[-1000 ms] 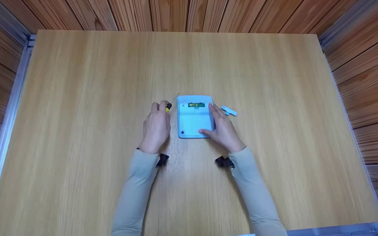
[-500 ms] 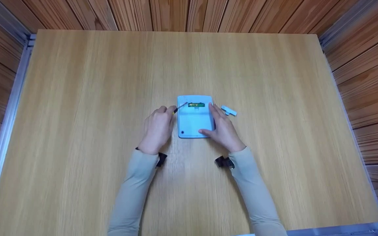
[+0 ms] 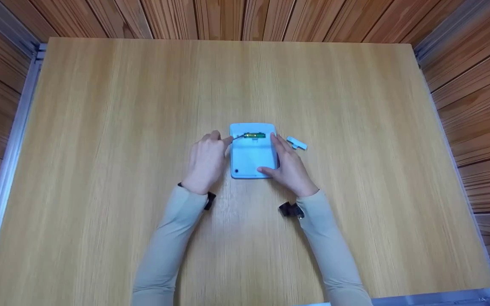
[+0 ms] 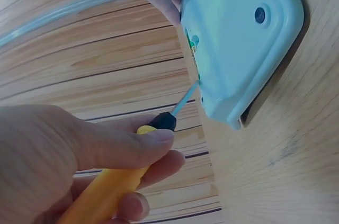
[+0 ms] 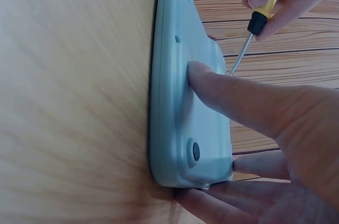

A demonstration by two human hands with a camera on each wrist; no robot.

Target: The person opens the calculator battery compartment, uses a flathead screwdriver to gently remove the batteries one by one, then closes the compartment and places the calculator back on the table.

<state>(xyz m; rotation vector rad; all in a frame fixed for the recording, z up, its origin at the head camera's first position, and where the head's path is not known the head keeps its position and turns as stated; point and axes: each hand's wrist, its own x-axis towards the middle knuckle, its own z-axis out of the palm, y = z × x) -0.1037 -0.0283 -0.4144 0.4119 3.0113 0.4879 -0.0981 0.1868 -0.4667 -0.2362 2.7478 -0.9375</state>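
Note:
A light blue calculator [image 3: 249,155] lies face down on the table, its battery slot uncovered. A green and gold battery [image 3: 254,135] sits in that slot. My left hand [image 3: 206,161] grips a screwdriver by its yellow handle [image 4: 114,189], thumb near the black collar. The thin metal shaft [image 3: 238,137] reaches to the left end of the battery; whether it touches the battery is hard to tell. With thumb on the back and fingers along the right side, my right hand [image 3: 291,170] holds the calculator. Right beside it lies the small blue battery cover [image 3: 297,143].
The wooden table [image 3: 121,106] spreads out on all sides of the calculator. Wood-plank walls [image 3: 245,19] and a metal frame [image 3: 11,140] border it. A sliver of something light blue shows at the bottom edge of the head view.
My left hand has moved right, bringing the screwdriver tip from beside the calculator's upper left corner over its back to the battery's left end. The right hand and calculator have stayed put.

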